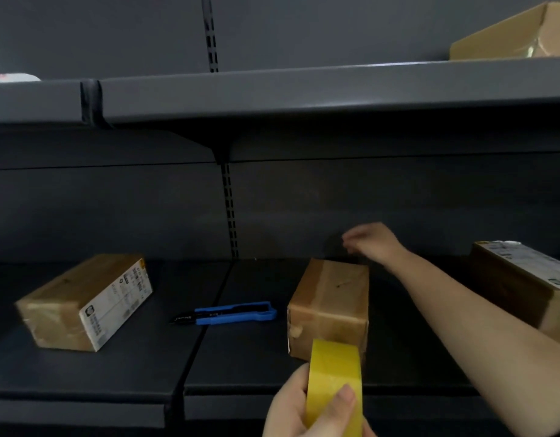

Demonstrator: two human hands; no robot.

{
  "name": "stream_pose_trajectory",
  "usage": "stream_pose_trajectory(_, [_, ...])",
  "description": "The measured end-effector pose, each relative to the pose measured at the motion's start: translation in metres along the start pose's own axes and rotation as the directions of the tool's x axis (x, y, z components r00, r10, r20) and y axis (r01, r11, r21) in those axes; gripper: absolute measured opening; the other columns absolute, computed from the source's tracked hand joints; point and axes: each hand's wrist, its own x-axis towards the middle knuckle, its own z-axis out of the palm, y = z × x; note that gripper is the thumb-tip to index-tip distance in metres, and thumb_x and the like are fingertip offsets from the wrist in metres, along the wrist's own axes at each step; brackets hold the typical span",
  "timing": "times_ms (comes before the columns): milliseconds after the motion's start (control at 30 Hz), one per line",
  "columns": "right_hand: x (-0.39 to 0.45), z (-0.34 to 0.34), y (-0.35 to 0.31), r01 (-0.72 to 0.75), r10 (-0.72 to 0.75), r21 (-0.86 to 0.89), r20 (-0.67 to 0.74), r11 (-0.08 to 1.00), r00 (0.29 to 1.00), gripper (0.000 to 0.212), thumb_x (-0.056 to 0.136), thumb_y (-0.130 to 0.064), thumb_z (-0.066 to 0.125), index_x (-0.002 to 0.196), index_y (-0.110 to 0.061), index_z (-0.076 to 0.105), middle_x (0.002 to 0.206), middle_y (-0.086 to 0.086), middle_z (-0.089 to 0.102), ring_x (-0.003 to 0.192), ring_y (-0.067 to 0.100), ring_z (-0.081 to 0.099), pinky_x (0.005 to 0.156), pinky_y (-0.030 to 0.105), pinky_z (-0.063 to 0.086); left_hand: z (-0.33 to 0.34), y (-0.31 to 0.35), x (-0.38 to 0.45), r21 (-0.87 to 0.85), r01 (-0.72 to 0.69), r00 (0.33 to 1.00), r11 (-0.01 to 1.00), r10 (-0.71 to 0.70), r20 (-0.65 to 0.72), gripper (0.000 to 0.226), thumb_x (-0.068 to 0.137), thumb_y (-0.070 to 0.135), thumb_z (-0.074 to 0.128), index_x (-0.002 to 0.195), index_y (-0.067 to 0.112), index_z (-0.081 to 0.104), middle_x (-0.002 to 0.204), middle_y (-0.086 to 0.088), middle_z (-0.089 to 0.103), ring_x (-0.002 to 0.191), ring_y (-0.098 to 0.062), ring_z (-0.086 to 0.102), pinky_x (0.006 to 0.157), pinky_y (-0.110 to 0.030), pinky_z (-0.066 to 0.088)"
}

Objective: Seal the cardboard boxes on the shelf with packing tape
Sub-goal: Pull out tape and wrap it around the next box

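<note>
The left hand (307,405) grips the yellow packing-tape roll (334,383) just before the brown cardboard box (330,305), whose long axis runs away toward the loosely curled, empty right hand (371,241) behind it.

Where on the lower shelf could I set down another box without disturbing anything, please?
Bare shelf lies in front of the left box and the blue cutter, out to the front edge. A smaller gap lies between the middle box and the right box, but the right forearm crosses it. Around the middle box it is crowded by the tape roll and both hands.
</note>
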Motion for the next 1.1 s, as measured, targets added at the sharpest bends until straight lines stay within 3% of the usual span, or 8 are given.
stream_pose_trajectory(133, [-0.072, -0.023, -0.022, 0.589, -0.583, 0.04, 0.214, 0.807, 0.784, 0.033, 0.097, -0.039, 0.037, 0.128, -0.034, 0.049, 0.134, -0.022, 0.044, 0.124, -0.014, 0.037, 0.099, -0.001, 0.018, -0.002, -0.002, -0.002, 0.087, 0.017, 0.997, 0.996, -0.01, -0.081, 0.081, 0.018, 0.051, 0.089, 0.086, 0.012, 0.069, 0.07, -0.004, 0.075, 0.069, -0.019, 0.07, 0.068, -0.028, 0.054])
stream_pose_trajectory(267, [-0.12, -0.012, 0.0, 0.864, -0.708, -0.02, 0.564, 0.503, 0.425, 0.053, 0.098, -0.048, 0.012, 0.139, -0.032, 0.04, 0.149, -0.016, 0.031, 0.14, 0.001, 0.02, 0.114, 0.019, 0.005, -0.009, -0.001, -0.007, 0.15, 0.037, 0.996, 0.988, -0.025, -0.083, 0.055, 0.018, 0.038, 0.087, 0.066, 0.015, 0.074, 0.068, 0.001, 0.075, 0.063, -0.01, 0.07, 0.061, -0.021, 0.051])
stream_pose_trajectory(433, [-0.079, -0.017, 0.019, 0.541, -0.485, -0.002, 0.442, 0.841, 0.755, 0.035, 0.099, -0.036, 0.025, 0.133, -0.038, 0.037, 0.145, -0.015, 0.033, 0.137, 0.001, 0.025, 0.116, 0.026, 0.011, -0.011, 0.009, -0.014, 0.038, -0.052, 0.994, 0.998, 0.055, -0.096, 0.041, 0.029, 0.036, 0.077, 0.07, 0.04, 0.074, 0.075, -0.012, 0.075, 0.07, -0.025, 0.071, 0.069, -0.031, 0.054])
stream_pose_trajectory(633, [-0.051, -0.001, 0.03, 0.231, -0.307, 0.271, 0.284, 0.934, 0.908, 0.029, 0.098, -0.025, 0.039, 0.124, -0.028, 0.053, 0.135, -0.004, 0.05, 0.126, 0.01, 0.044, 0.109, 0.022, 0.026, -0.013, 0.009, -0.016, -0.06, -0.046, 0.999, 0.997, 0.044, -0.028, 0.022, 0.053, 0.015, 0.072, 0.073, 0.023, 0.077, 0.067, -0.023, 0.07, 0.052, -0.029, 0.065, 0.05, -0.027, 0.056])
stream_pose_trajectory(733, [-0.056, -0.008, 0.028, 0.19, -0.203, 0.091, 0.158, 0.977, 0.966, 0.04, 0.098, -0.039, 0.033, 0.127, -0.023, 0.055, 0.135, 0.0, 0.052, 0.128, 0.015, 0.043, 0.111, 0.03, 0.024, -0.01, 0.015, -0.02, -0.121, -0.041, 0.999, 0.992, 0.039, -0.018, 0.011, 0.06, 0.011, 0.08, 0.068, 0.018, 0.077, 0.061, -0.023, 0.067, 0.044, -0.027, 0.063, 0.043, -0.023, 0.053])
stream_pose_trajectory(833, [-0.096, -0.014, 0.024, 0.505, -0.518, -0.156, -0.055, 0.849, 0.854, 0.047, 0.096, -0.05, 0.031, 0.137, -0.03, 0.038, 0.148, -0.004, 0.034, 0.139, 0.012, 0.027, 0.115, 0.031, 0.008, -0.015, 0.017, -0.024, -0.149, -0.046, 0.999, 0.988, 0.042, -0.035, 0.016, 0.053, 0.008, 0.069, 0.067, 0.013, 0.077, 0.066, -0.028, 0.068, 0.044, -0.029, 0.063, 0.04, -0.025, 0.053])
stream_pose_trajectory(933, [-0.143, -0.001, 0.03, 0.766, -0.787, -0.399, 0.152, 0.505, 0.598, 0.077, 0.082, -0.071, 0.04, 0.146, -0.031, 0.024, 0.155, -0.006, 0.018, 0.143, 0.015, 0.014, 0.117, 0.04, 0.001, -0.024, 0.019, -0.029, -0.143, -0.047, 0.999, 0.989, 0.044, -0.02, 0.013, 0.059, 0.006, 0.081, 0.072, 0.009, 0.077, 0.075, -0.032, 0.068, 0.048, -0.029, 0.065, 0.042, -0.027, 0.054])
stream_pose_trajectory(1100, [-0.16, 0.017, 0.033, 0.713, -0.645, -0.468, 0.331, 0.522, 0.689, 0.121, 0.056, -0.08, 0.058, 0.14, -0.042, -0.02, 0.147, -0.014, 0.0, 0.137, 0.004, -0.015, 0.109, 0.038, -0.004, -0.04, 0.023, -0.039, -0.091, -0.055, 0.992, 0.994, 0.065, 0.112, 0.06, 0.032, 0.024, 0.09, 0.087, 0.006, 0.074, 0.051, -0.026, 0.059, 0.043, -0.03, 0.059, 0.048, -0.03, 0.055])
